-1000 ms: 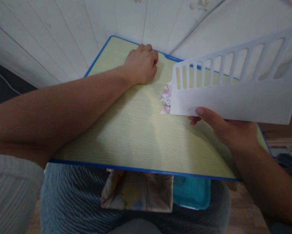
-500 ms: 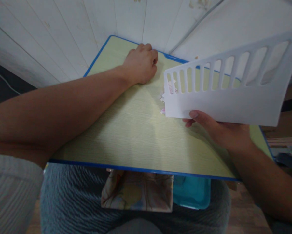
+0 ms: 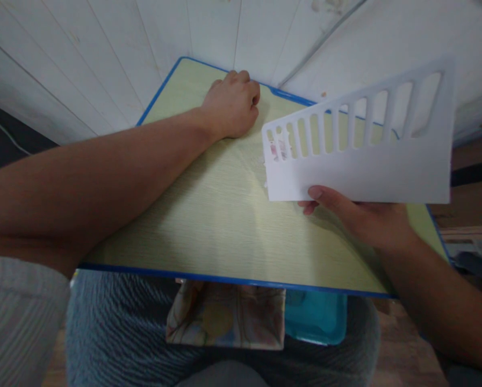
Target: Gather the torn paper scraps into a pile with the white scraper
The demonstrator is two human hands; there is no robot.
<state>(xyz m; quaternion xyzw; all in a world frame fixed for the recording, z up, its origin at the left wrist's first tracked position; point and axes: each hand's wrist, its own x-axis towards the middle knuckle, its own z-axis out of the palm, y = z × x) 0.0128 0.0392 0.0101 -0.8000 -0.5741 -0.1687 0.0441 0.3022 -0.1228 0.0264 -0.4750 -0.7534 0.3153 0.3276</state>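
My left hand [image 3: 231,105] rests as a loose fist on the far part of the table, palm side hidden, with nothing seen in it. In my right hand [image 3: 369,220] is a white slotted panel [image 3: 357,174], thumb on the near face and fingers behind its lower edge. The panel stands tilted above the table, a row of slots along its upper half growing longer to the right. Small pink and white scraps [image 3: 273,150] show through the leftmost slots and beside the left edge; whether they lie on the table or cling to the panel I cannot tell.
The small pale-green table [image 3: 224,226] has a blue rim and stands against a white plank wall [image 3: 212,32]. A grey cable [image 3: 325,40] runs down the wall. Below the near edge are a patterned cloth item [image 3: 228,317] and a turquoise plastic container [image 3: 317,317] by my legs.
The panel has shifted slightly left and turned a little, its upper right corner moving leftward. More of the scraps shows through its leftmost slots. My left hand has stayed in place.
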